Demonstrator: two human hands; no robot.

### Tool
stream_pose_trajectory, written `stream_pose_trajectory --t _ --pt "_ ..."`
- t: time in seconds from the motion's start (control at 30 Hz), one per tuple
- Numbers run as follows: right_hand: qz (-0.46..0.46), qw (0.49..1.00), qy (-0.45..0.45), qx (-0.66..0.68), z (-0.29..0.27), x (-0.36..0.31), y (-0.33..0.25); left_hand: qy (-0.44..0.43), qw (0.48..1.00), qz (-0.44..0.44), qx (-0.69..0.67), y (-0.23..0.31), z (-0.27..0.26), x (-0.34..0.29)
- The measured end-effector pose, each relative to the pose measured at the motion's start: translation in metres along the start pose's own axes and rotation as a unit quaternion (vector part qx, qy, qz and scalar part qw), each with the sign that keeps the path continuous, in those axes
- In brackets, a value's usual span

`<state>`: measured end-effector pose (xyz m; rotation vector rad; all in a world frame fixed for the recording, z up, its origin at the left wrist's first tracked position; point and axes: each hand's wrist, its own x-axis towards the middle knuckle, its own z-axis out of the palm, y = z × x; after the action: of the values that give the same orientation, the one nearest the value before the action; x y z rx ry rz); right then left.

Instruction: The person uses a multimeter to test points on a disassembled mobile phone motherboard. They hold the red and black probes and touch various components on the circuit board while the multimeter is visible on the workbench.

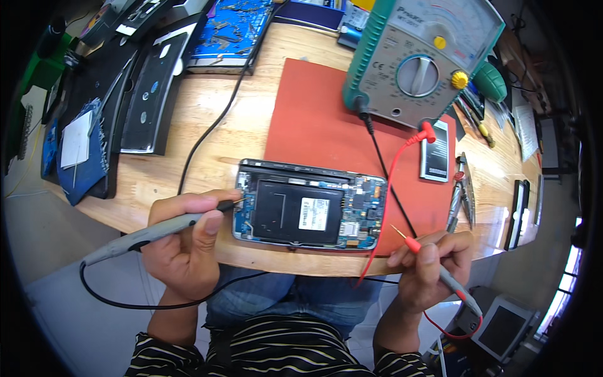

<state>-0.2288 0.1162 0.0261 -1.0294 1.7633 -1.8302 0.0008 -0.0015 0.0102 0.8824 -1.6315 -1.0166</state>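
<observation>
An opened smartphone (292,207), its circuit boards and bare battery bay showing, lies face down across the near edge of an orange mat (308,113). My left hand (183,242) grips a grey test probe with a black collar (147,234); its tip reaches the phone's left end, though actual contact is too small to tell. In my right hand (433,267) is a grey and red test probe (447,279), its bare tip pointing up-left, just off the phone's right end. Black and red leads run to a green-cased analogue multimeter (402,81) behind the phone.
A phone battery (435,151) lies at the mat's right, beside tweezers (465,191). Dark phone parts (151,94) and a blue tray of small pieces (229,31) occupy the back left. A black cable (217,119) crosses the wooden table (207,147). Its near edge runs just before my lap.
</observation>
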Motion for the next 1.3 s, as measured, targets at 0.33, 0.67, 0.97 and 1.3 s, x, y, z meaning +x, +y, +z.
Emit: stream_pose_trajectory --t 0.33,0.67,0.97,1.3 --pt "0.016 0.997 -0.070 0.011 -0.001 0.007 -0.014 0.010 1.000 0.001 0.024 0.000 0.002 0.000" --pt "-0.006 0.996 -0.089 -0.031 0.012 0.006 0.001 0.010 1.000 0.003 0.011 -0.001 0.003 0.000" --pt "-0.021 0.994 -0.101 -0.035 0.009 0.007 0.000 0.006 1.000 -0.006 0.017 0.000 0.001 -0.002" --pt "-0.021 0.996 -0.081 -0.006 0.010 0.006 0.002 0.012 1.000 -0.006 0.021 0.001 0.002 -0.001"
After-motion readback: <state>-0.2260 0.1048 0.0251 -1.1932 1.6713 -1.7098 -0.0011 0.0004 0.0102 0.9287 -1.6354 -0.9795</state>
